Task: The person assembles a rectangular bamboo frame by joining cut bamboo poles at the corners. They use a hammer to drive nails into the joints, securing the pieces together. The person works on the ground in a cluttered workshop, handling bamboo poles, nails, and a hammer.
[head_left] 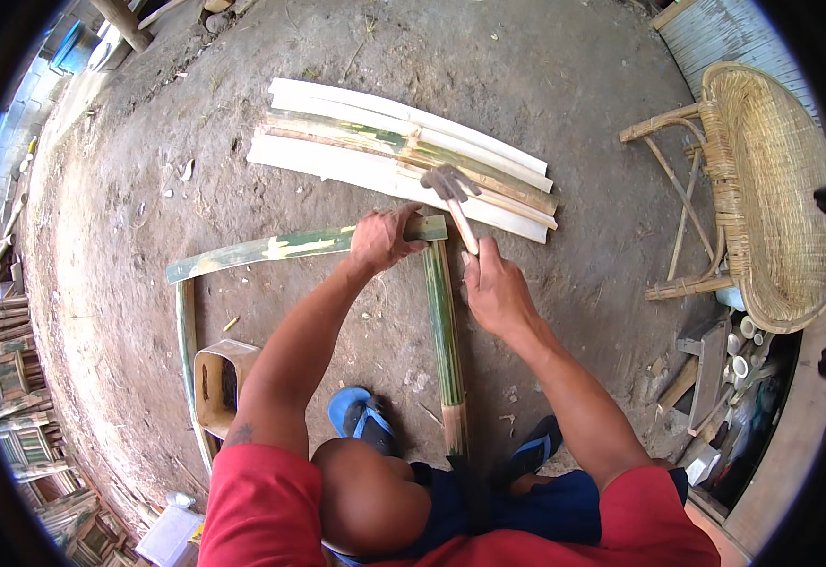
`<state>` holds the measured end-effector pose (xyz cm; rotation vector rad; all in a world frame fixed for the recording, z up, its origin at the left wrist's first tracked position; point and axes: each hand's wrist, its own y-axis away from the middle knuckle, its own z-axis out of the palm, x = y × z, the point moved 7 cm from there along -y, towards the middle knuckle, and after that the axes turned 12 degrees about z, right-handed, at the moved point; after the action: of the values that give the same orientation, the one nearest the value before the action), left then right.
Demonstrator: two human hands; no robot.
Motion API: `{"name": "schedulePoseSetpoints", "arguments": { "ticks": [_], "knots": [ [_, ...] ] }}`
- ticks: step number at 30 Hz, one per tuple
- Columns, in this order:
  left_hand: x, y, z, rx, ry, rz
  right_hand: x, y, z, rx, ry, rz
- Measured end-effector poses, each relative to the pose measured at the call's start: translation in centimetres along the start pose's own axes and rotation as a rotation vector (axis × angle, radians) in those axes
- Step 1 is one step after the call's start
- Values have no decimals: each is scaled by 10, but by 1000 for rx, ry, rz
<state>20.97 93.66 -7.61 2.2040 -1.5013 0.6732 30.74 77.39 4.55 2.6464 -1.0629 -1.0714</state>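
A red sleeve [654, 518] behind, the top-heavy-looking hammer [451, 184] is gripped low by the right hand [500, 288], stiff-looking bamboo [281, 248] by the left hand [383, 240].

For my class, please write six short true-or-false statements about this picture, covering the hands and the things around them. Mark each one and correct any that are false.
1. The right hand holds a hammer. True.
2. The left hand is holding nothing. False: the left hand grips a green bamboo strip.
3. Several bamboo pieces lie beyond that strip. True.
4. The woven chair stands on the picture's left. False: the woven chair is on the right.
5. The sandals are partly blue. True.
6. The plastic container is to the right of both hands. False: the plastic container is to their left.
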Motion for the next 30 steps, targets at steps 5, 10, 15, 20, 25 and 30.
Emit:
{"name": "schedulePoseSetpoints", "arguments": {
  "ticks": [5, 10, 15, 20, 25, 30],
  "knots": [
    [-2, 0, 4, -56, -16, -49, 4, 5, -5, 46, -100, -64],
    [2, 1, 2, -4, -1, 3, 8, 2, 3, 14, -27, -9],
    [-1, 3, 5, -56, 2, -47, 4, 4, -5, 153, -117, -92],
    [0, 3, 6, -48, -30, -38, 7, -1, -5, 140, -135, -109],
    [-1, -1, 3, -19, 28, -18, 29, -2, 30, -198, 211, 160],
    [-1, -1, 3, -59, 9, -45, 5, 4, 3, 200, -180, -202]
  ]
}}
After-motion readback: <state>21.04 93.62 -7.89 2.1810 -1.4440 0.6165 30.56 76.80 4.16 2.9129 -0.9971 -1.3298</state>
